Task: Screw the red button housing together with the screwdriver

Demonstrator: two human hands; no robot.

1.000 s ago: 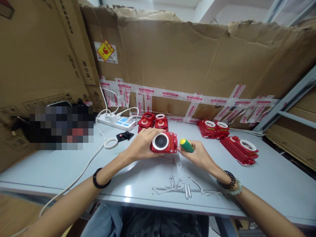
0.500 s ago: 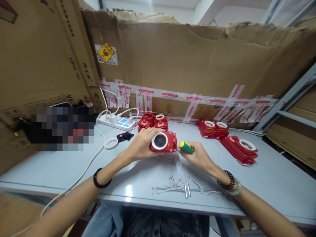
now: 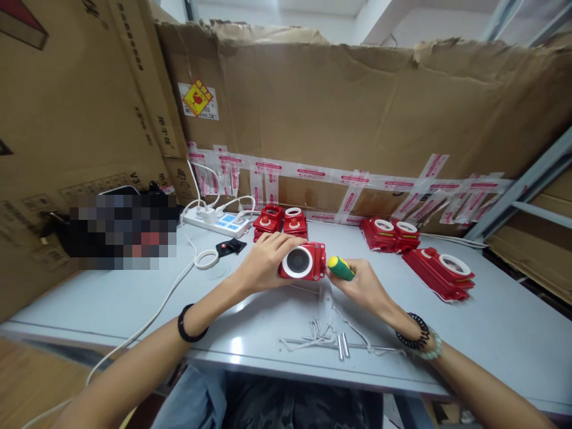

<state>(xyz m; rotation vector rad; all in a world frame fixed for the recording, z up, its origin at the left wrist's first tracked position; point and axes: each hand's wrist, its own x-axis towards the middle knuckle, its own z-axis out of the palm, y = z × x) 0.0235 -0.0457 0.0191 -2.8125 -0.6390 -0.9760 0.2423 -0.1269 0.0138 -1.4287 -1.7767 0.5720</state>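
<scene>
My left hand [image 3: 269,260] is wrapped round the left end of a red housing [image 3: 318,260] with a white ring and a round dark window on its face. It is held up over the table in the middle of the view. My right hand [image 3: 360,282] grips a screwdriver [image 3: 342,269] with a green and yellow handle, close against the housing's right end. The screwdriver's tip is hidden or too small to make out. Below the hands lie several metal screws [image 3: 316,329], two short metal rods [image 3: 343,346], a long thin rod [image 3: 379,346] and a white string [image 3: 353,328].
Similar red housings stand at the back [image 3: 295,226], back right [image 3: 388,235] and right [image 3: 438,273]. A power strip [image 3: 217,223] with white cables, a loose white ring [image 3: 206,259] and a small black pouch [image 3: 231,246] are left. Taped cardboard [image 3: 313,107] walls the back.
The whole view has shifted slightly, so everything appears a little further right. Both hands keep their grip on the housing and the screwdriver, with little other visible movement.
</scene>
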